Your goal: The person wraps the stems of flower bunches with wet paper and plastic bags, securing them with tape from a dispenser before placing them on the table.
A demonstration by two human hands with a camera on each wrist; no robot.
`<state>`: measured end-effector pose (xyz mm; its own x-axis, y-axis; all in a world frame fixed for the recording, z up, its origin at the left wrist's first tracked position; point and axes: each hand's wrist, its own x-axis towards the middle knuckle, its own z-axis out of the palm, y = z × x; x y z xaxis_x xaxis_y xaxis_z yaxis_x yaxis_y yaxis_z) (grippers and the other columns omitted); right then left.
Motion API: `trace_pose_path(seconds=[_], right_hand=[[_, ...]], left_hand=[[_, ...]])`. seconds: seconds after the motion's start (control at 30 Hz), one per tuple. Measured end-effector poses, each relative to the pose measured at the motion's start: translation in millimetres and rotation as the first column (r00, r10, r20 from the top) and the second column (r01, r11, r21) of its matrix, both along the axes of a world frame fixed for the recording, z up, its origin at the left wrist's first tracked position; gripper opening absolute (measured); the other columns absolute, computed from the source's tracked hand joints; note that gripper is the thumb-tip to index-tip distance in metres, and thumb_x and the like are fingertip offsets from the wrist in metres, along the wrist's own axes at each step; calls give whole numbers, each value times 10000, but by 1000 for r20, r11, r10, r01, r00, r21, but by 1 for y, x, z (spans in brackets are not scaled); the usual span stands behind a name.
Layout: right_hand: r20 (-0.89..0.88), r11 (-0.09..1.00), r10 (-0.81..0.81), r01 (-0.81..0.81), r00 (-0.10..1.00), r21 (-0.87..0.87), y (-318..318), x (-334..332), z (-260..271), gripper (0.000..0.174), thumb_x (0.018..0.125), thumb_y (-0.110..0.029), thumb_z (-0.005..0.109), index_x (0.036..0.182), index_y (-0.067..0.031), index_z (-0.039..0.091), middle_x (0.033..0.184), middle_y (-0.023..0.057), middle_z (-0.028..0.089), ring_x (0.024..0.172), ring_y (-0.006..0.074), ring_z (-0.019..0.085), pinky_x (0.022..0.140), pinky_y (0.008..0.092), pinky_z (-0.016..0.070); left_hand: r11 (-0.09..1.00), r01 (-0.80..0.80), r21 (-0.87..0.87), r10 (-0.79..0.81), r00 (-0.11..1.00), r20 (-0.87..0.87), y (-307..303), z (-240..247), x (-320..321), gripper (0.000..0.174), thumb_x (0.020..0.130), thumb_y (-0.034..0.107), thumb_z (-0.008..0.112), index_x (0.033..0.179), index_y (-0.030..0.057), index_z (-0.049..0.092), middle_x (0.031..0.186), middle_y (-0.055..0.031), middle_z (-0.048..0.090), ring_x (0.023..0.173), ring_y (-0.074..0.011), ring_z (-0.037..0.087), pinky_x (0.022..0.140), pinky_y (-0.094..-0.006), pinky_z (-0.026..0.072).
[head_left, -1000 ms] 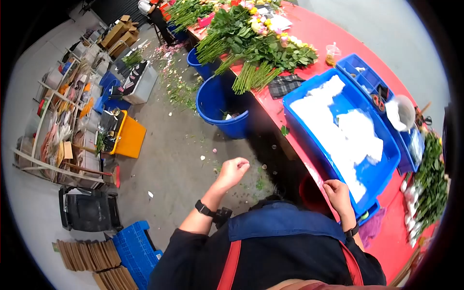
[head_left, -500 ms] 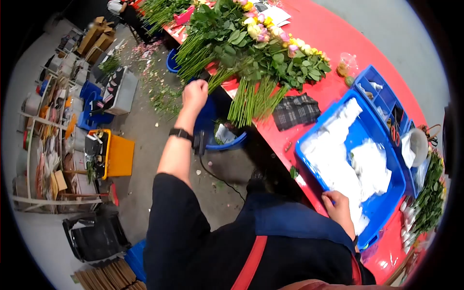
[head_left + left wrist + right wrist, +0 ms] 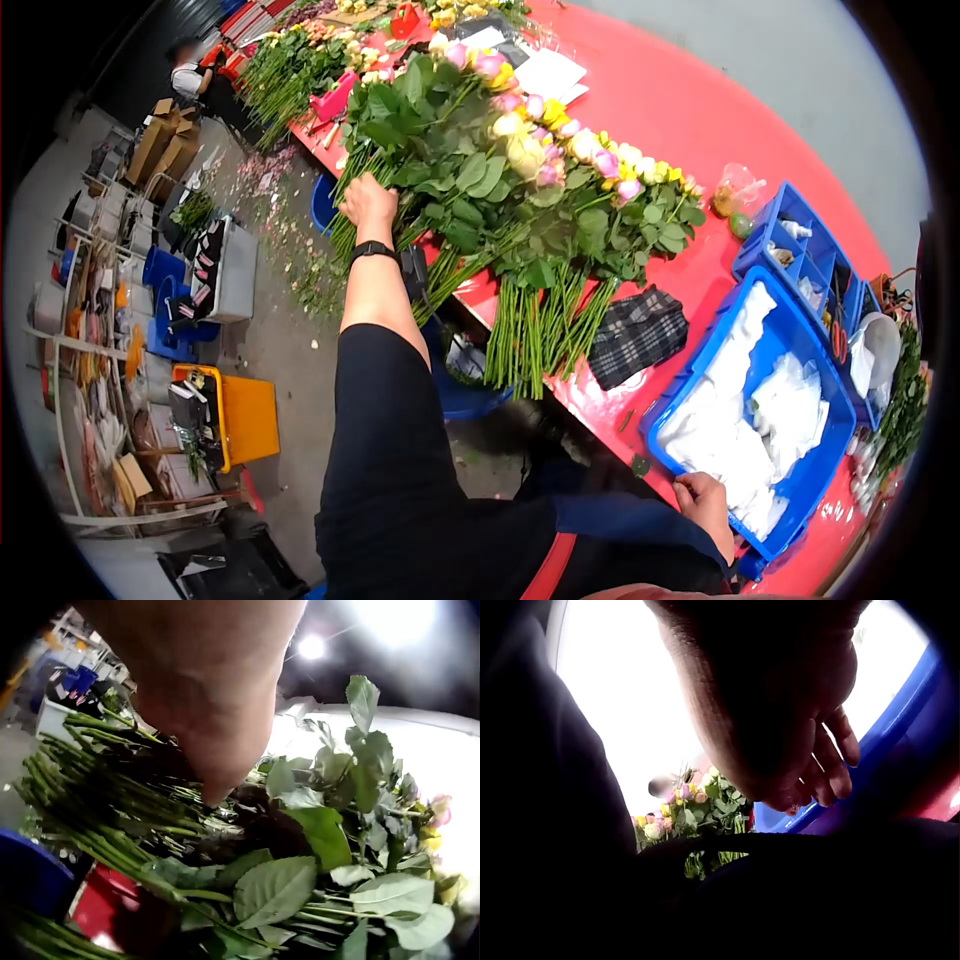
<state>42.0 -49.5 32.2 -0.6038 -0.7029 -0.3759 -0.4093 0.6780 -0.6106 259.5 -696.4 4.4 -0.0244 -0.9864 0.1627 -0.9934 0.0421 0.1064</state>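
My left hand (image 3: pixel 370 205) is on a large bunch of roses, gripping the green rose stems (image 3: pixel 112 791); most of its fingers are hidden by the hand and stems. The thumb tip points down into the bunch in the left wrist view. Leaves (image 3: pixel 277 889) and pink, yellow and cream rose heads (image 3: pixel 530 150) spread to the right of the stems on the red table (image 3: pixel 660 90). By the near edge of a blue tub (image 3: pixel 665 410), my right hand (image 3: pixel 705 510) hangs with loosely curled fingers and nothing in them. White wrapping (image 3: pixel 725 430) lies inside the tub.
A plaid cloth (image 3: pixel 640 335) lies between stems and tub. Behind the tub stands a blue divided organizer (image 3: pixel 800 240) with scissors (image 3: pixel 838 343). Below the table edge is a blue bin (image 3: pixel 465 400). A yellow crate (image 3: pixel 250 415) and shelving stand left; another person (image 3: pixel 190 80) is far off.
My left hand has swung forward from above the floor to the rose stems and now holds them. My body has moved toward the roses; the right hand stays beside the tub.
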Motion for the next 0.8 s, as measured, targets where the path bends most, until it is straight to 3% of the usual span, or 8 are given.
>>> trace_pose_path(seconds=[0.1,0.2,0.3,0.4,0.5,0.63,0.73,0.8], right_hand=[[5,1000,24,-24,1000,-14,-11,2,0,103,787,-54,682,868,10,676,794,207,642,746,361,633,669,378,497],[-40,990,90,-93,995,-110,-32,4,6,98,787,-53,681,855,15,661,774,214,621,728,377,618,653,396,487],[-167,933,273,-303,947,-193,-53,-7,8,91,790,-54,677,851,11,656,800,196,637,740,371,624,670,402,497],[-152,882,347,-377,925,-283,-85,-13,9,116,804,-82,683,866,10,650,810,183,641,765,359,631,677,399,501],[28,822,477,-435,878,-367,-136,-9,17,258,794,-178,738,939,15,647,831,163,640,755,324,635,682,364,505],[-39,653,544,-452,838,-607,-177,29,15,832,673,-362,833,1272,78,460,1191,246,577,1093,332,585,901,375,470],[261,769,590,-434,764,-469,-152,51,17,989,626,-368,854,1352,73,347,1273,268,508,1167,394,518,975,407,431],[-116,658,507,-470,854,-589,-118,45,7,975,611,-334,859,1359,36,354,1250,219,521,1158,390,504,981,414,417]], left_hand=[[985,134,-112,-123,987,100,0,6,12,469,703,396,741,1071,117,662,1124,-110,589,1088,-294,543,924,-451,418],[942,128,-310,-186,968,-166,11,18,23,429,653,388,733,916,65,629,1092,-160,597,962,-353,600,828,-441,492],[952,161,-260,-210,962,-175,43,41,33,470,699,375,717,1007,36,613,926,-156,663,834,-269,667,740,-389,525],[942,331,53,-148,553,-820,101,47,34,261,824,226,645,944,2,585,771,-83,608,638,-154,600,554,-306,485],[813,550,192,193,57,-980,199,77,6,153,883,168,594,920,20,570,711,-39,542,564,-153,515,508,-304,443],[832,542,121,266,-198,-943,304,74,-34,215,881,245,663,865,66,545,653,-13,497,542,-131,474,529,-314,451],[888,447,109,269,-311,-912,374,69,-59,185,926,224,609,843,73,540,658,-18,515,540,-133,499,501,-300,454],[908,407,99,243,-322,-915,408,66,-67,207,940,235,594,848,61,529,674,-21,525,555,-134,527,511,-303,464]])
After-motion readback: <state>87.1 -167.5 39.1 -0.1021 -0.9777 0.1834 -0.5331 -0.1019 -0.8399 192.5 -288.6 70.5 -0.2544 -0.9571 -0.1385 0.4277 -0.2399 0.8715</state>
